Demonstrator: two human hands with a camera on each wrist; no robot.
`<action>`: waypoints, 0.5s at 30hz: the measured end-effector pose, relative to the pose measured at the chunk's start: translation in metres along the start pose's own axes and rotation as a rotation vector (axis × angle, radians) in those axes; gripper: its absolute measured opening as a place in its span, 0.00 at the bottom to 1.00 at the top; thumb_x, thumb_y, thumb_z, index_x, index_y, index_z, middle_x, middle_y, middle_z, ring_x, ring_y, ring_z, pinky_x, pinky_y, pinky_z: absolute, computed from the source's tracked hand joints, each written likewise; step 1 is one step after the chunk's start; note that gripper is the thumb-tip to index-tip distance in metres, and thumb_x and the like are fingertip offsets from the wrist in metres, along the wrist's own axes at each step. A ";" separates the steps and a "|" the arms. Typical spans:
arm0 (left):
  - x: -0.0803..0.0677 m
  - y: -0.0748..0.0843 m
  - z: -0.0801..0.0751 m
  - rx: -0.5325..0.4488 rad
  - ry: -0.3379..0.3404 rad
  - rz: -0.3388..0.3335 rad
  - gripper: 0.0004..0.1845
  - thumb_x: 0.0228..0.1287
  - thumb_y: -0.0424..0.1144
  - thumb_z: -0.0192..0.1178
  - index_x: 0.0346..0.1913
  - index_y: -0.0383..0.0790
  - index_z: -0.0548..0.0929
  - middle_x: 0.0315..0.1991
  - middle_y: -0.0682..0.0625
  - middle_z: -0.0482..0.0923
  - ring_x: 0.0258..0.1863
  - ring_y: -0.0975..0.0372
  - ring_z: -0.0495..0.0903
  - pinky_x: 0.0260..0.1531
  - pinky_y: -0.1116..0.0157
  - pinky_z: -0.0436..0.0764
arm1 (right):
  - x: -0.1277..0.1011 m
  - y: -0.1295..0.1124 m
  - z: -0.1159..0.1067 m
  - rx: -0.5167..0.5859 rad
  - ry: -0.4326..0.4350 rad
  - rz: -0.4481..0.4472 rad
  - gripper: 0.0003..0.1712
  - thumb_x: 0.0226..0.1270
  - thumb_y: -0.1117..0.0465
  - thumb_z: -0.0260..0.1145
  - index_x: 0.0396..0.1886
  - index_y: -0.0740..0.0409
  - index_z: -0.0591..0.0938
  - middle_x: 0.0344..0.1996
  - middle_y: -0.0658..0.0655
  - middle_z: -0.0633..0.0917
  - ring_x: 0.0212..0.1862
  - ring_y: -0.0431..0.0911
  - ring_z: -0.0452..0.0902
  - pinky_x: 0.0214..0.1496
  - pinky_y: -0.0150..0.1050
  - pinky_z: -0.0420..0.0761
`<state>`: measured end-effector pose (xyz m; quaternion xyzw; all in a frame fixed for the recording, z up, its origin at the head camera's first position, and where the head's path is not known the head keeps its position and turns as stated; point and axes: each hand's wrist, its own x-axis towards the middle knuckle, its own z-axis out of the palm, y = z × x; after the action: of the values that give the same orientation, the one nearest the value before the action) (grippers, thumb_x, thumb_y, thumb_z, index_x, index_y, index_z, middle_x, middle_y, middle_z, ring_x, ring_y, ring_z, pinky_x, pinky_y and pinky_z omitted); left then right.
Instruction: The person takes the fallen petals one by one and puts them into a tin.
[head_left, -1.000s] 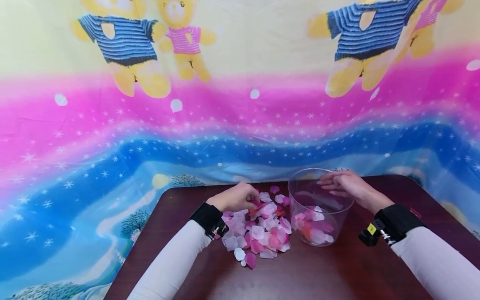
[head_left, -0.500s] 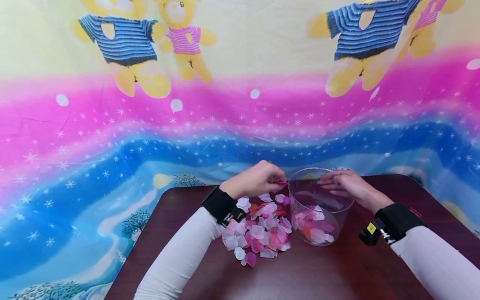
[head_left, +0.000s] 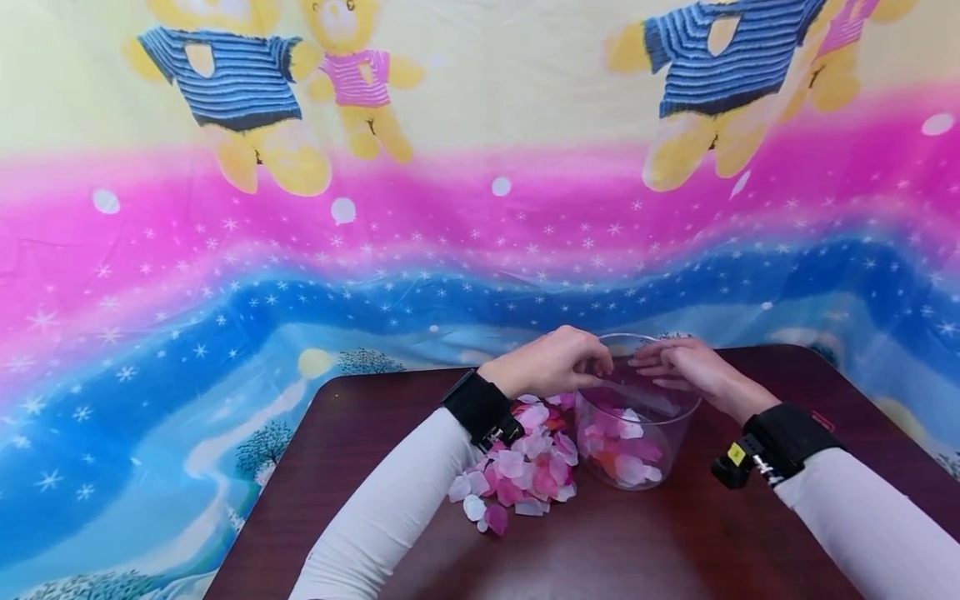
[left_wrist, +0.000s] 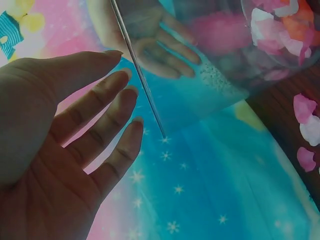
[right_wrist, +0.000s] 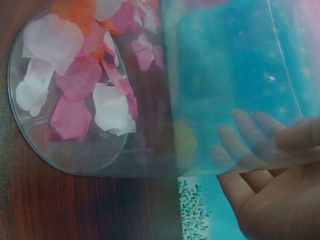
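A clear plastic bucket (head_left: 678,437) stands on the table with pink, white and orange petals (head_left: 621,458) at its bottom. My left hand (head_left: 551,362) is over the bucket's left rim. In the left wrist view its fingers (left_wrist: 102,142) are loosely bent and hold nothing. A blurred pink petal (left_wrist: 220,30) shows through the bucket wall. My right hand (head_left: 686,367) lies along the bucket's back right side near the rim, fingers extended. Through the plastic, the right wrist view shows those fingers (right_wrist: 245,140). A heap of loose petals (head_left: 525,471) lies left of the bucket.
The dark wooden table (head_left: 630,550) has rounded far corners. Right behind it hangs a printed cloth (head_left: 480,233) with bears and snowflakes. A few stray petals (head_left: 491,518) lie at the heap's near edge.
My left hand has risen from the heap with a pink petal pinched in its fingers, moved right to the bucket's rim and let it go. My right hand has stayed at the bucket.
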<state>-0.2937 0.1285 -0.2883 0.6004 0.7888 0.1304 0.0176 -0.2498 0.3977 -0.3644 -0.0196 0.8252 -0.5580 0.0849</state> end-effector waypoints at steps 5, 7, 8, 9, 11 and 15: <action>-0.016 -0.007 -0.008 -0.043 0.030 -0.023 0.11 0.73 0.36 0.64 0.54 0.38 0.86 0.49 0.49 0.84 0.38 0.65 0.78 0.43 0.74 0.76 | 0.001 -0.002 0.001 -0.023 0.015 -0.004 0.31 0.73 0.68 0.39 0.74 0.69 0.68 0.69 0.71 0.74 0.69 0.65 0.70 0.70 0.60 0.70; -0.023 -0.012 -0.011 -0.049 0.036 -0.043 0.11 0.73 0.35 0.63 0.54 0.38 0.86 0.50 0.49 0.84 0.39 0.64 0.78 0.44 0.72 0.76 | 0.001 -0.002 0.001 -0.024 0.019 -0.008 0.31 0.73 0.68 0.38 0.74 0.69 0.68 0.69 0.71 0.74 0.69 0.65 0.71 0.70 0.60 0.70; -0.026 -0.014 -0.012 -0.045 0.036 -0.055 0.11 0.73 0.35 0.63 0.54 0.38 0.86 0.50 0.49 0.84 0.39 0.64 0.78 0.44 0.72 0.76 | 0.001 -0.002 0.001 -0.022 0.020 -0.010 0.31 0.73 0.68 0.38 0.74 0.69 0.68 0.69 0.71 0.74 0.69 0.65 0.71 0.70 0.60 0.70; -0.030 -0.017 -0.011 -0.043 0.034 -0.070 0.11 0.73 0.36 0.63 0.54 0.39 0.86 0.50 0.49 0.84 0.39 0.64 0.78 0.44 0.71 0.76 | 0.001 -0.001 0.001 -0.021 0.020 -0.013 0.31 0.74 0.68 0.38 0.74 0.70 0.68 0.69 0.71 0.74 0.69 0.65 0.71 0.69 0.60 0.70; -0.037 -0.024 -0.009 -0.032 0.025 -0.098 0.10 0.73 0.36 0.63 0.53 0.40 0.86 0.50 0.49 0.84 0.38 0.65 0.78 0.43 0.71 0.76 | 0.000 0.000 0.001 -0.021 0.019 -0.019 0.31 0.74 0.68 0.38 0.74 0.70 0.68 0.69 0.71 0.74 0.69 0.65 0.71 0.69 0.60 0.70; -0.050 -0.038 0.002 -0.035 -0.001 -0.155 0.08 0.72 0.35 0.65 0.51 0.41 0.87 0.47 0.49 0.86 0.33 0.67 0.78 0.39 0.71 0.78 | 0.000 0.001 0.001 -0.022 0.012 -0.023 0.31 0.74 0.69 0.38 0.73 0.71 0.68 0.68 0.71 0.74 0.69 0.65 0.71 0.69 0.59 0.71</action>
<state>-0.3157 0.0719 -0.3050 0.5373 0.8304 0.1421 0.0385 -0.2495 0.3969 -0.3663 -0.0266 0.8314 -0.5501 0.0733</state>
